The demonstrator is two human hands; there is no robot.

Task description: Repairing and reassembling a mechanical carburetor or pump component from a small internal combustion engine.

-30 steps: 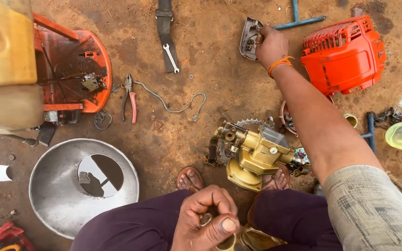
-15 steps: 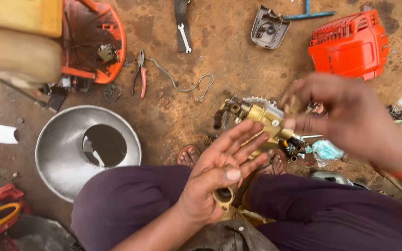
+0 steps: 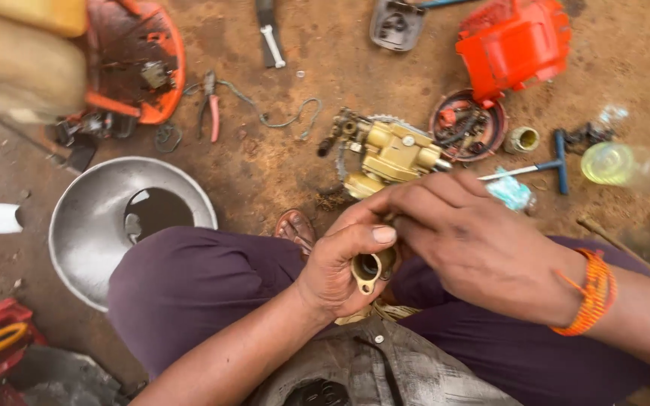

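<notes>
Over my lap, my left hand grips a small brass ringed fitting steady while my right hand closes its fingertips on it; yellow metal engine block sits beyond.

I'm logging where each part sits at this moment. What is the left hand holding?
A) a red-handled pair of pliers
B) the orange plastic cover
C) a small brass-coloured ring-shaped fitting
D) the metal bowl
C: the left hand grips a small brass-coloured fitting with a round opening, over the lap, while the right hand meets it from above; the pliers, orange cover and metal bowl all lie on the ground.
</notes>
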